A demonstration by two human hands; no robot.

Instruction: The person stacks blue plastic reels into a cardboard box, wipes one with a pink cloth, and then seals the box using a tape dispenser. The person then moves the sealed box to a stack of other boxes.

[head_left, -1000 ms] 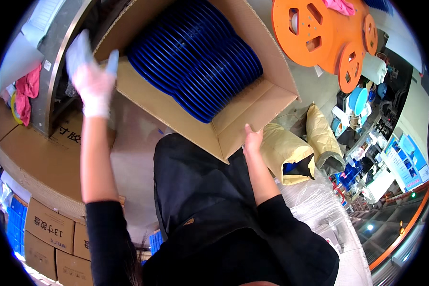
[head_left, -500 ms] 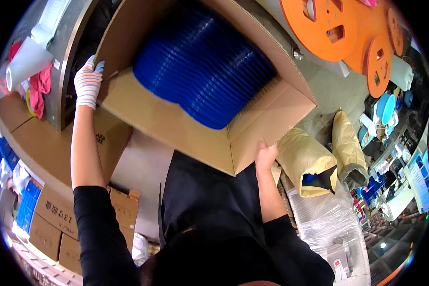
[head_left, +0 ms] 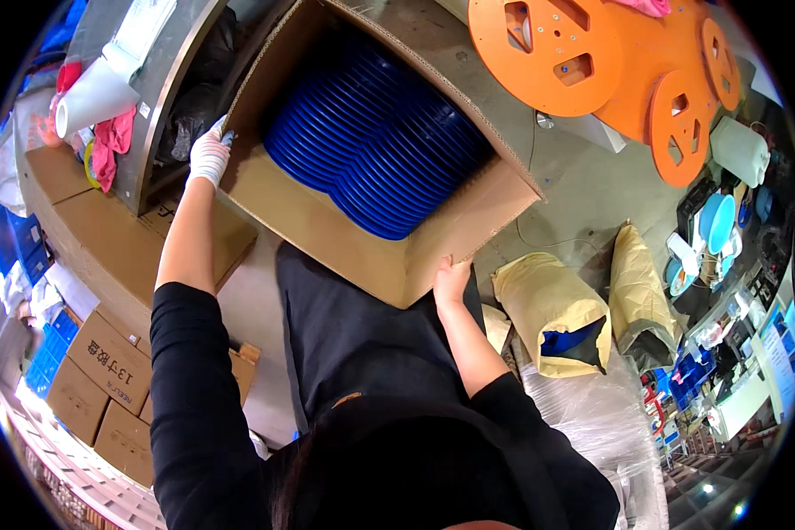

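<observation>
Before me is an open cardboard box (head_left: 305,210), tilted so that its open side faces me. Stacked inside it are many round blue discs (head_left: 375,141), packed edge to edge in two overlapping rows. My left hand (head_left: 209,156), in a striped white glove, grips the box's left edge with the fingers over the rim. My bare right hand (head_left: 451,281) pinches the near right edge, close to the front corner. The underside of the box and whatever bears it are hidden.
Orange round plates (head_left: 548,53) of a machine stand at the far right. Two paper sacks, one open (head_left: 552,314) and one slimmer (head_left: 642,296), lie right of me. Closed cartons (head_left: 106,371) are stacked at the lower left, beside a metal-edged bench (head_left: 172,97).
The view has shifted, and the box with both hands on it sits a little farther from me. Both hands keep their grip on its edges.
</observation>
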